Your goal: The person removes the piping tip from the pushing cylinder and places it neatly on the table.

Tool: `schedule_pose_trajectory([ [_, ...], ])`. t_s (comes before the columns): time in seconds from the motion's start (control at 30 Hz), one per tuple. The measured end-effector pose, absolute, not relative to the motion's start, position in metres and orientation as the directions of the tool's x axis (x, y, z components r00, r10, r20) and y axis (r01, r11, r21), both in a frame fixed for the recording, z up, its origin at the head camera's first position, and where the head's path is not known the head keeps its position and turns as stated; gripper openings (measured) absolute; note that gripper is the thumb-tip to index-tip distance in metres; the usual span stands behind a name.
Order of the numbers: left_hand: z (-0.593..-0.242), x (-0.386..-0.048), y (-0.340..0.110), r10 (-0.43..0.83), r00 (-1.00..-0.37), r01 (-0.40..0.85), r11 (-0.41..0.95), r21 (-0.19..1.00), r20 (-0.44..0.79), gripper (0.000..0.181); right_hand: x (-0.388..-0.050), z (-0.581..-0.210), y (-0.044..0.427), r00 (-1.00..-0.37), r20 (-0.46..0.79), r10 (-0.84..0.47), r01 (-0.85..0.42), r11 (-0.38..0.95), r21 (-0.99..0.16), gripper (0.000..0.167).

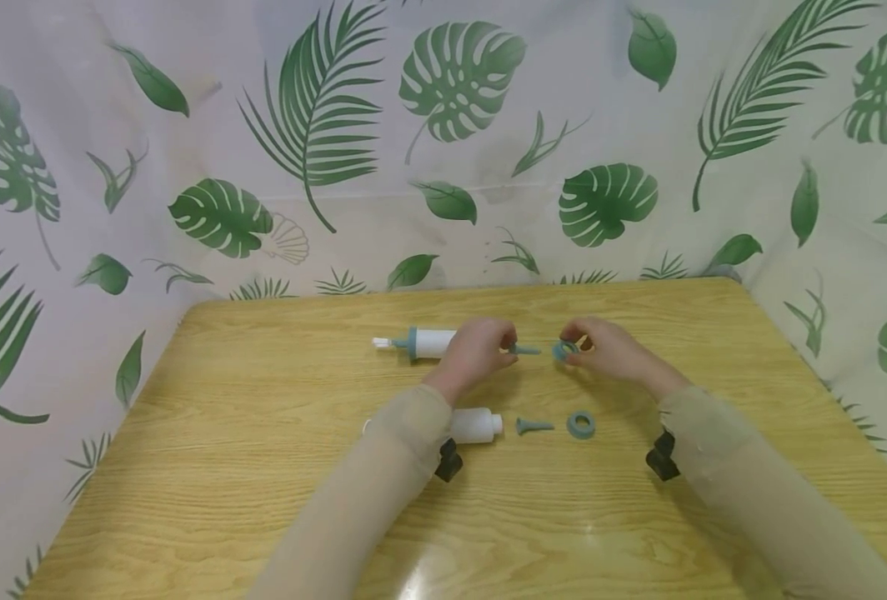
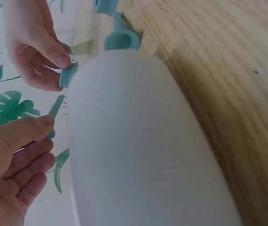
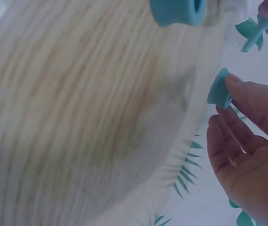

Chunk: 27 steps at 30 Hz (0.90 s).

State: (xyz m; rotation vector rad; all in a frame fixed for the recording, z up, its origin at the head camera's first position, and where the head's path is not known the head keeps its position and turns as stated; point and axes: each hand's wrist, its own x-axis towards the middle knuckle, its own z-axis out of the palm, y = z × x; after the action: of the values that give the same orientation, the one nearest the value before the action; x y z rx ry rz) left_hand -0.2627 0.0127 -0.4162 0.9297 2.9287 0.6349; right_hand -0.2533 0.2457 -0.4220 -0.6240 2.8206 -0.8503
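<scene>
My left hand (image 1: pixel 481 354) pinches a teal nozzle (image 1: pixel 528 351) between thumb and fingers, its thin stem pointing right. To its right, my right hand (image 1: pixel 608 348) grips a teal ring cap (image 1: pixel 562 352) by the rim. A small gap separates nozzle and ring. In the left wrist view a white bottle (image 2: pixel 134 132) fills the middle, with the held nozzle (image 2: pixel 56 106) and ring cap (image 2: pixel 68 75) beyond it. The right wrist view shows the ring cap (image 3: pixel 219 89) between thumb and fingers.
A white bottle (image 1: pixel 432 343) with a teal collar (image 1: pixel 413 343) lies behind my left hand, partly covered. Nearer lies another white bottle (image 1: pixel 476 426), partly under the left sleeve. A loose teal nozzle (image 1: pixel 535 426) and ring cap (image 1: pixel 581 425) lie right of it on the wooden table (image 1: pixel 263 467).
</scene>
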Motion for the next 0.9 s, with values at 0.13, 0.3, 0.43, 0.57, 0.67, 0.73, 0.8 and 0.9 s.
schedule_pose_trajectory([
  [0.13, -0.420, -0.269, 0.021, 0.562, -0.825, 0.550, 0.776, 0.309, 0.057, 0.018, -0.257, -0.428, 0.249, -0.909, -0.037, -0.416, -0.329, 0.767, -0.551, 0.031],
  [0.3, -0.426, -0.271, 0.029, 0.564, -0.826, 0.552, 0.801, 0.232, 0.016, 0.016, -0.256, -0.433, 0.253, -0.906, -0.072, -0.417, -0.306, 0.763, -0.569, 0.031],
  [0.43, -0.429, -0.271, 0.033, 0.580, -0.814, 0.574, 0.801, 0.168, 0.017, 0.012, -0.256, -0.435, 0.254, -0.904, -0.083, -0.419, -0.303, 0.766, -0.567, 0.031],
  [0.57, -0.431, -0.270, 0.036, 0.600, -0.799, 0.601, 0.795, 0.079, 0.040, 0.015, -0.256, -0.437, 0.254, -0.902, -0.092, -0.422, -0.301, 0.767, -0.567, 0.031],
  [0.67, -0.432, -0.270, 0.037, 0.608, -0.792, 0.610, 0.792, 0.031, 0.062, 0.020, -0.255, -0.438, 0.254, -0.900, -0.094, -0.426, -0.304, 0.767, -0.565, 0.030],
  [0.73, -0.432, -0.269, 0.038, 0.610, -0.789, 0.612, 0.791, 0.007, 0.074, 0.022, -0.254, -0.438, 0.253, -0.900, -0.094, -0.427, -0.305, 0.768, -0.563, 0.029],
  [0.8, -0.433, -0.269, 0.039, 0.612, -0.787, 0.613, 0.790, -0.015, 0.076, 0.022, -0.253, -0.437, 0.253, -0.900, -0.093, -0.427, -0.306, 0.768, -0.562, 0.029],
  [0.9, -0.434, -0.270, 0.040, 0.613, -0.788, 0.611, 0.790, -0.046, 0.062, 0.022, -0.252, -0.437, 0.252, -0.900, -0.095, -0.425, -0.304, 0.769, -0.562, 0.030],
])
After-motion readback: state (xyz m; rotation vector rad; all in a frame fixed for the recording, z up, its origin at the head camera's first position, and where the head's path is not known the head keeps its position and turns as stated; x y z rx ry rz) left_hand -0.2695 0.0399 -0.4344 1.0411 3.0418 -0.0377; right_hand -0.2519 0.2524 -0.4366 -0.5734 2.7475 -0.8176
